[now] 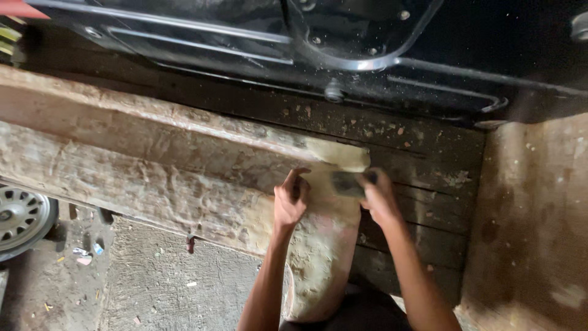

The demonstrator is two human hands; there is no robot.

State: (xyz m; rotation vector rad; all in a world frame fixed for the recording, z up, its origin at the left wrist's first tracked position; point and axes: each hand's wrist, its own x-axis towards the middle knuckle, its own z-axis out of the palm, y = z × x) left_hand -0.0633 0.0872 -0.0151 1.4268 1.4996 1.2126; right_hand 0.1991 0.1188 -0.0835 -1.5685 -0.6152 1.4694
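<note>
Both hands work at the end of a long, rough wooden beam that runs from the left edge toward the middle of the view, its faces pale, scraped and dusty. The left hand rests against the near face of the beam just short of its end, fingers curled inward with the thumb raised; its grip looks narrow, but whether it pinches anything cannot be told. The right hand sits just beside it, at the beam's end, and its grip is closed on a small dark flat block, which may be a sanding pad or scraper, though it is too blurred to tell which. That block lies between the two hands, pressed against the wood, sticking out leftward from the right hand's fingers toward the left hand and perhaps touching its fingertips. Just above it the beam's end corner shows a smooth, lighter, yellowish patch. Below the hands a pale, dust-covered rounded surface drops toward the person, between the two forearms. Behind the beam lie dark wooden planks scattered with chips, and above them a black metal frame with shiny rails. A brown stained panel stands at the right. At lower left a wheel with a silver hubcap sits on the concrete floor.
</note>
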